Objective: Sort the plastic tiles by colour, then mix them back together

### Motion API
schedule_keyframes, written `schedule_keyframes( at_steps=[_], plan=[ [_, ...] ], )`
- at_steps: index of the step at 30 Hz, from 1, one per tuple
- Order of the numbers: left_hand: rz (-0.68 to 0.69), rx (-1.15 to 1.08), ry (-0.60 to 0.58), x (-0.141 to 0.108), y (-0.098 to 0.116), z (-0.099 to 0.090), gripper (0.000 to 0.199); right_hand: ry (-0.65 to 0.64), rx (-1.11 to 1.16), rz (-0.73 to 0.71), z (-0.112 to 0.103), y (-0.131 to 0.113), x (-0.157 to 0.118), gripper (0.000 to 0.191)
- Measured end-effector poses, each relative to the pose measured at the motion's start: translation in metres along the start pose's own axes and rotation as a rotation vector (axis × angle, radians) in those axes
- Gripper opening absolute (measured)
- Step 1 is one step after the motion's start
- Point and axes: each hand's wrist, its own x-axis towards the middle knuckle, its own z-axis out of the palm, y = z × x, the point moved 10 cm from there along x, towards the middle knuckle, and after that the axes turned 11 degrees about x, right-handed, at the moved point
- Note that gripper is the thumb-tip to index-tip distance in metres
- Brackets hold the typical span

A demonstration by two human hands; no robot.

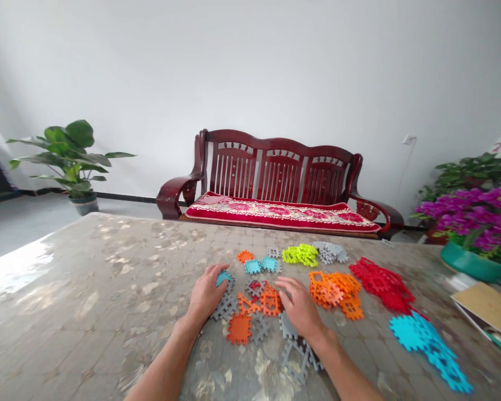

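Observation:
My left hand [206,294] curls around a blue toothed puzzle tile [224,277], which shows between its thumb and forefinger. Grey tiles [225,307] lie beside that hand's thumb. My right hand [299,305] has its fingers stretched forward and its thumb apart, with nothing visible in it. Under and beside it is a grey tile [287,326]. Between the hands lie an orange framed tile [270,301], a solid orange tile [239,328] and a grey one [259,328]. Two light blue tiles [253,266] and a small orange tile [245,256] sit farther back.
Piles of yellow-green [300,254], grey [332,252], orange [336,292], red [382,283] and blue tiles [430,345] spread to the right. A cardboard-coloured notebook [488,306] and a teal flowerpot [476,264] stand at the right edge. Beyond the table [108,312] is a wooden bench [279,172].

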Motion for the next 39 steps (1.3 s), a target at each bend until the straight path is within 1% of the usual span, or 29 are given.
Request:
schedule_keyframes(
  at_steps=[3, 6, 11, 13, 15, 18, 23, 25, 29, 32, 34, 36, 39],
  plan=[
    [-0.006, -0.008, 0.004, 0.000, -0.001, 0.000, 0.037, 0.066, -0.078, 0.000, -0.016, 0.012, 0.001, 0.032],
    [0.001, -0.010, 0.025, 0.001, -0.002, 0.000, 0.037, 0.084, -0.106, 0.023, -0.025, 0.027, 0.000, 0.033],
    [-0.005, -0.011, 0.029, 0.002, -0.004, 0.000, 0.039, 0.107, -0.182, 0.111, -0.034, 0.055, -0.002, 0.033],
    [-0.004, -0.011, 0.028, 0.002, -0.003, 0.000, 0.038, 0.119, -0.197, 0.120, -0.037, 0.060, -0.002, 0.033],
    [-0.004, -0.009, 0.030, 0.002, -0.003, -0.001, 0.037, 0.129, -0.182, 0.108, -0.038, 0.060, -0.001, 0.032],
    [-0.003, -0.003, 0.039, 0.002, -0.003, -0.001, 0.037, 0.133, -0.133, 0.080, -0.036, 0.052, 0.001, 0.032],
    [-0.006, 0.001, 0.040, 0.002, -0.006, 0.002, 0.036, 0.113, -0.038, 0.065, -0.028, 0.030, 0.008, 0.032],
    [-0.011, 0.001, 0.029, 0.002, -0.006, 0.003, 0.036, 0.073, -0.014, 0.057, -0.021, 0.021, 0.012, 0.032],
    [-0.026, 0.007, 0.011, 0.002, -0.006, 0.004, 0.036, -0.049, 0.006, 0.036, 0.002, 0.001, 0.024, 0.031],
    [-0.029, 0.006, 0.006, 0.002, -0.005, 0.003, 0.037, -0.098, -0.047, 0.018, 0.018, -0.015, 0.040, 0.030],
    [-0.024, -0.006, 0.010, 0.002, -0.004, 0.002, 0.037, -0.119, -0.140, 0.012, 0.030, -0.026, 0.056, 0.030],
    [-0.025, -0.019, 0.017, 0.002, -0.003, 0.001, 0.036, -0.139, -0.249, 0.026, 0.043, -0.034, 0.073, 0.036],
    [-0.032, -0.032, 0.022, 0.001, -0.002, -0.001, 0.036, -0.144, -0.306, 0.048, 0.062, -0.039, 0.097, 0.045]
  ],
)
